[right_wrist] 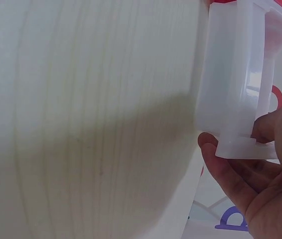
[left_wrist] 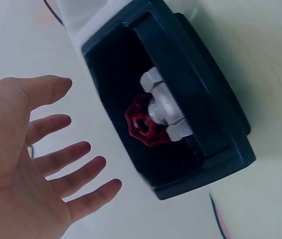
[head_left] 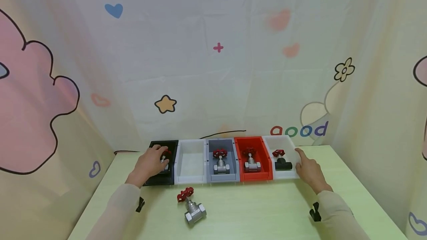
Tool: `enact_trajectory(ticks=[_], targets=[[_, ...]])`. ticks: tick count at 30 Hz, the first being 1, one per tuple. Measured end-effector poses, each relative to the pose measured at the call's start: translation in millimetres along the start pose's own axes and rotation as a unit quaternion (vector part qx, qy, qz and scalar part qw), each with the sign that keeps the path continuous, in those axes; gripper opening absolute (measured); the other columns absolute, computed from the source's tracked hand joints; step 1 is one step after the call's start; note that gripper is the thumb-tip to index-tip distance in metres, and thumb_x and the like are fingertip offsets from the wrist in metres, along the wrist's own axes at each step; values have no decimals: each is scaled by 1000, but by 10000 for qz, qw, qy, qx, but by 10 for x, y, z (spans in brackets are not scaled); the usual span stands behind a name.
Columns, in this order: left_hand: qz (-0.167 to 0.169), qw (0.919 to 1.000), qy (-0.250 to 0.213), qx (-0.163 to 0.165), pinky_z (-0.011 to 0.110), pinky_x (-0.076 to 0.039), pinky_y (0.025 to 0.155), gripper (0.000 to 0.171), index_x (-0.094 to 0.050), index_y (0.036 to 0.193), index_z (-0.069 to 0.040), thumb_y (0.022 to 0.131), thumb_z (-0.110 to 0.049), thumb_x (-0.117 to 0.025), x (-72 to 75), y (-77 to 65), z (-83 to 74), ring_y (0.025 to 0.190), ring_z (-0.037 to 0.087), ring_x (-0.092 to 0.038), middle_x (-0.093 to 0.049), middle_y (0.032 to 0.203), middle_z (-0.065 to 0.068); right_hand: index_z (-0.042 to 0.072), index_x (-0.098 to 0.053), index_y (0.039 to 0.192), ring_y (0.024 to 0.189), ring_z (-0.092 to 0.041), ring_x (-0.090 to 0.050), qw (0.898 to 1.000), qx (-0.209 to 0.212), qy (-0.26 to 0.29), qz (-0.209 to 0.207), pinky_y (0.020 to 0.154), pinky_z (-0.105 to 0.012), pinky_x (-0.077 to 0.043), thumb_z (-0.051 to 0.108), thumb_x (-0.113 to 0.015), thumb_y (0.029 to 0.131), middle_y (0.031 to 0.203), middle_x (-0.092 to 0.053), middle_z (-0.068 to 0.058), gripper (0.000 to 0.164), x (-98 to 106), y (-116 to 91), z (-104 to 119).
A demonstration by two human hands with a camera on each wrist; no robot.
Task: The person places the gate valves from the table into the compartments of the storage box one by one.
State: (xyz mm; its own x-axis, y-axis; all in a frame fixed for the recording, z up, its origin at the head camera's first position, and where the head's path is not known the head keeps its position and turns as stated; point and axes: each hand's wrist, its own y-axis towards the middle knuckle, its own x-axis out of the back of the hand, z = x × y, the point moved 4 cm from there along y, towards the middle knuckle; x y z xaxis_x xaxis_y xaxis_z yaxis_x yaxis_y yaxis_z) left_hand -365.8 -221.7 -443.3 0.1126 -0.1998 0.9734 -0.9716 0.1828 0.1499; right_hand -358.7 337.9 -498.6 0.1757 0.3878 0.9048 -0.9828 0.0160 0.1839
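Observation:
My left hand (head_left: 149, 163) is over the black bin (left_wrist: 208, 104) at the row's left end, fingers spread in the left wrist view and holding nothing. Inside that bin lies a gate valve (left_wrist: 167, 105) with a metal body and red handwheel. At the other end, my right hand (head_left: 311, 172) pinches the side wall of the right-hand white bin (right_wrist: 225, 74), thumb on the inner side and fingers outside. A black-bodied valve (head_left: 283, 164) with a red handwheel sits in this bin. Another metal gate valve (head_left: 195, 211) lies on the table in front of the row.
Between the end bins stand a white bin (head_left: 191, 178), a grey bin (head_left: 237, 175) with a valve, and a red bin (head_left: 268, 173) with a valve. A pale wood-grain table (head_left: 253, 210) carries them. A printed curtain (head_left: 207, 92) hangs close behind.

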Motion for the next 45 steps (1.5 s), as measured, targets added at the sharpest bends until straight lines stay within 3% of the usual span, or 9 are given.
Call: enact_trajectory(ticks=[6, 21, 39, 45], targets=[[-253, 9995, -76, -159, 60, -49, 94, 56, -51, 143, -11, 93, -33, -65, 96, -104, -78, 129, 44, -50, -47, 146, 22, 5, -29, 147, 60, -28, -54, 9999, -99, 6, 90, 51, -34, -40, 9, -50, 96, 96, -62, -39, 56, 4, -14, 7], [-902, 9943, -87, -560, 57, -50, 92, 56, -53, 141, -11, 92, -36, -66, 324, -372, -340, 128, 41, -51, -49, 145, 19, 6, -29, 147, 61, -28, -55, 9999, -118, -12, 74, 52, -34, -42, 10, -50, 96, 101, -62, -40, 56, -20, -17, -23], [-1302, 9862, 175, -1007, 52, -52, 90, 57, -55, 140, -15, 90, -39, -68, 449, -780, -716, 128, 35, -53, -52, 144, 14, 5, -30, 147, 59, -30, -56, 9999, 74, -29, -71, 51, -37, -42, 9, -51, 95, 93, -62, -40, 56, -19, -6, 7], [-1263, 9863, 262, -1029, 52, -52, 91, 58, -55, 140, -18, 89, -42, -68, 439, -872, -833, 127, 34, -54, -52, 144, 12, 5, -30, 147, 61, -33, -58, 9999, 80, -74, -94, 52, -40, -43, 9, -52, 95, 95, -62, -42, 56, -13, 10, -13]])
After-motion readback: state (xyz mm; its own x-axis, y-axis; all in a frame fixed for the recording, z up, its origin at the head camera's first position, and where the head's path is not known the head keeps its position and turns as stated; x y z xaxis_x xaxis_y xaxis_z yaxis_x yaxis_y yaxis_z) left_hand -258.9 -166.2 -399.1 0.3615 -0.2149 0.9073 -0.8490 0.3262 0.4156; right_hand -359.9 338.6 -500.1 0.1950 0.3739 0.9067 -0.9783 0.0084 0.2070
